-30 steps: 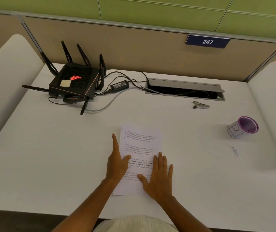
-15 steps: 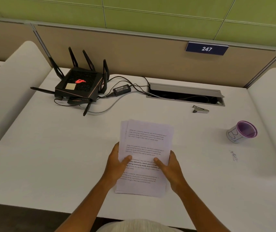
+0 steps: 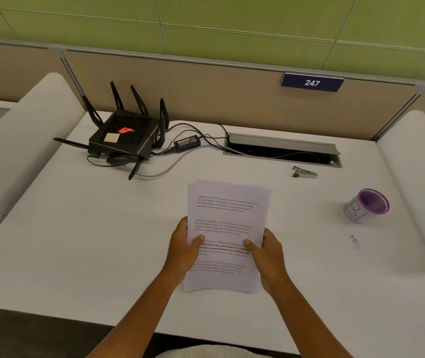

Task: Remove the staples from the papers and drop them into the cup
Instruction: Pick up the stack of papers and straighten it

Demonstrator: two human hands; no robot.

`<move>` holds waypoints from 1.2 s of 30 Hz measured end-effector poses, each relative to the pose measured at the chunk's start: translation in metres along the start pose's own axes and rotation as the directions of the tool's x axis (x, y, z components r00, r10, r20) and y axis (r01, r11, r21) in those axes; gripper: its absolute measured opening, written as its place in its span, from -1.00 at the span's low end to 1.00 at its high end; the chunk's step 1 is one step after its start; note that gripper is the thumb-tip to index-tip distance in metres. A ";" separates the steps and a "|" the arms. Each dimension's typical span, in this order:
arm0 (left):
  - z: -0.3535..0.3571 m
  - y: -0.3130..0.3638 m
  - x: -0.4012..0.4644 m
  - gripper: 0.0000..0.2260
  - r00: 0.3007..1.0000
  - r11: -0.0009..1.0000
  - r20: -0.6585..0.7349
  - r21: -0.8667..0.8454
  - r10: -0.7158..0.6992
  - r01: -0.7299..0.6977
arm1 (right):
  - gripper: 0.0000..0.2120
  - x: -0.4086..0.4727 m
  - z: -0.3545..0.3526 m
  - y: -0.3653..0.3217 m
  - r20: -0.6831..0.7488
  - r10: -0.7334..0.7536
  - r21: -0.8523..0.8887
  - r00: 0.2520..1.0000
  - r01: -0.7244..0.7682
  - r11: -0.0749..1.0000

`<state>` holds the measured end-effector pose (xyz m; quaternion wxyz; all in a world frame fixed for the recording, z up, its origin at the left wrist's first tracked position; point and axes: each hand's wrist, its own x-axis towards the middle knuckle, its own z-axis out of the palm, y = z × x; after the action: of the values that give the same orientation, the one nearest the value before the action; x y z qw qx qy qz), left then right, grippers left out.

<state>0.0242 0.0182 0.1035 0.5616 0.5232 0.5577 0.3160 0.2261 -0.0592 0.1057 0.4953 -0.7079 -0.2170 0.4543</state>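
Note:
A stack of printed white papers (image 3: 228, 218) is held up off the white desk (image 3: 90, 241) in front of me. My left hand (image 3: 184, 250) grips its left edge and my right hand (image 3: 267, 251) grips its right edge, thumbs on the top sheet. No staple is visible on the sheets. A small grey staple remover (image 3: 304, 172) lies on the desk beyond the papers, to the right. A white paper cup with a purple inside (image 3: 367, 205) lies tilted on its side at the far right, its mouth facing me.
A black router with antennas (image 3: 126, 136) and its power adapter (image 3: 187, 143) with cables sit at the back left. An open cable tray (image 3: 282, 151) runs along the back. White side dividers flank the desk. A small smudge (image 3: 355, 241) marks the desk below the cup.
Both hands went from lying flat on the papers to gripping the stack's side edges and lifting it off the desk. The view has shifted down slightly.

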 end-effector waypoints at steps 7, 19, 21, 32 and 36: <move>0.007 0.034 -0.006 -0.58 0.990 0.989 -0.077 -0.080 0.122 -0.128 | -0.61 -0.010 -0.007 -0.028 -0.034 -0.207 0.064 0.978 0.208 0.976; 0.021 0.011 -0.020 -0.34 0.992 0.993 -0.075 -0.065 0.097 -0.102 | -0.54 -0.025 0.000 0.000 -0.079 -0.224 0.034 0.972 0.227 0.973; 0.021 0.012 -0.018 -0.35 0.991 0.992 -0.067 -0.051 0.113 -0.116 | -0.54 -0.024 -0.001 -0.002 -0.069 -0.242 0.020 0.968 0.244 0.970; 0.016 0.013 -0.027 -0.76 0.995 0.995 -0.054 -0.060 0.080 -0.083 | -0.67 -0.024 -0.003 -0.001 -0.014 -0.234 -0.044 0.972 0.233 0.972; 0.006 0.012 -0.025 -0.92 0.998 0.990 -0.066 -0.141 -0.013 0.003 | -0.75 -0.021 -0.019 -0.008 0.075 -0.171 -0.060 0.983 0.175 0.983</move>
<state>0.0282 -0.0039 0.1208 0.5794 0.4694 0.5545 0.3695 0.2331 -0.0812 0.1238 0.5014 -0.6862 -0.3096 0.4264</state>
